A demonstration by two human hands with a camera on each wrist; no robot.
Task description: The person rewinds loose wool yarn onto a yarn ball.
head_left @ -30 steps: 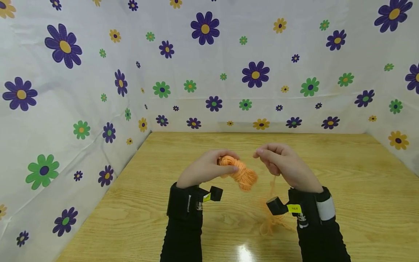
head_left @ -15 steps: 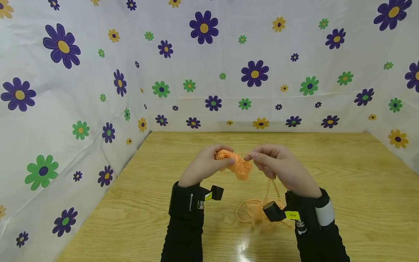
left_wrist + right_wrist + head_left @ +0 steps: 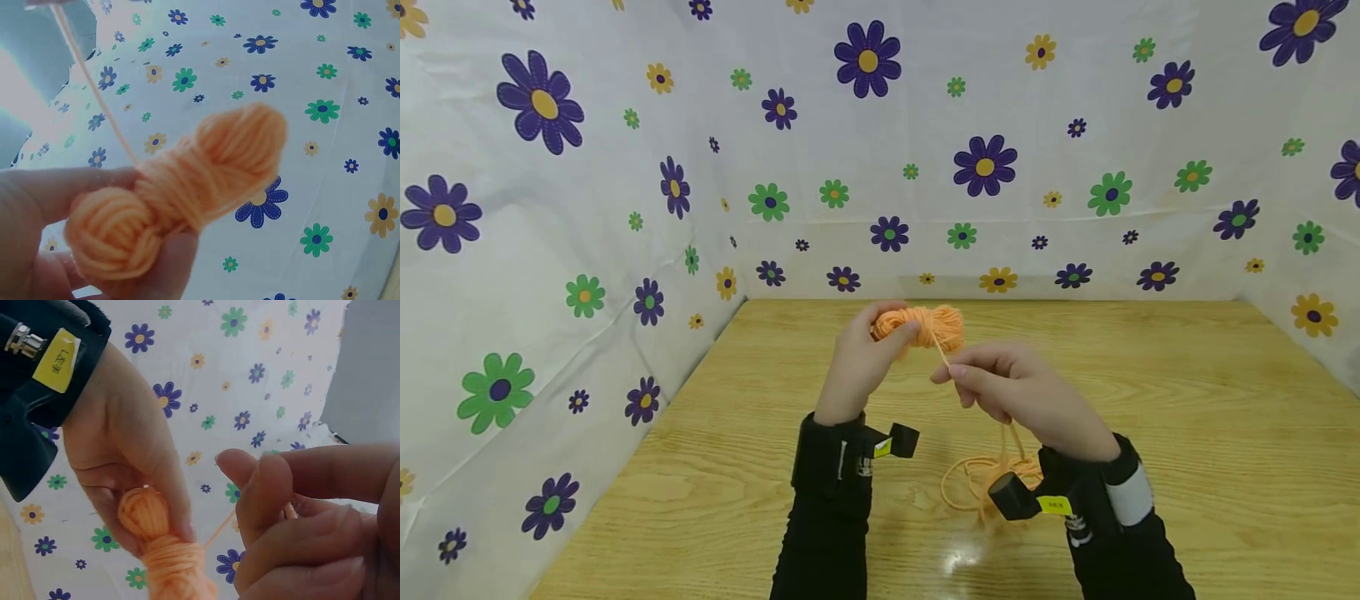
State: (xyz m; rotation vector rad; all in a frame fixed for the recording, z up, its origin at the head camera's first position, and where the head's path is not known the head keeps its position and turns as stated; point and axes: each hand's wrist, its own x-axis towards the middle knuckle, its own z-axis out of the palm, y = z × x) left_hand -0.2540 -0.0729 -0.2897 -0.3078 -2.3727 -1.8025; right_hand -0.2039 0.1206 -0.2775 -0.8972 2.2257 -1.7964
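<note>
An orange skein of yarn (image 3: 943, 325), wound tightly about its middle, is gripped at one end by my left hand (image 3: 859, 358). In the left wrist view the thumb and fingers wrap the near end of the skein (image 3: 240, 147), and its far end sticks out free. My right hand (image 3: 1022, 387) pinches a strand of yarn (image 3: 940, 348) between thumb and forefinger. That strand runs taut from the skein's waist to the fingertips. More yarn hangs down from below the right hand to a loose heap of yarn (image 3: 973, 475) on the table.
The wooden table (image 3: 700, 475) spreads under both arms. A white flower-printed cloth (image 3: 820, 150) stands behind it and along the sides. Each wrist bears a black strap with a small camera (image 3: 904, 440); the right one overlaps the loose yarn heap in the head view.
My left hand has lifted the skein up and leftward and levelled it. My right hand has moved left to the skein, then slightly down, drawing the strand tight between them.
</note>
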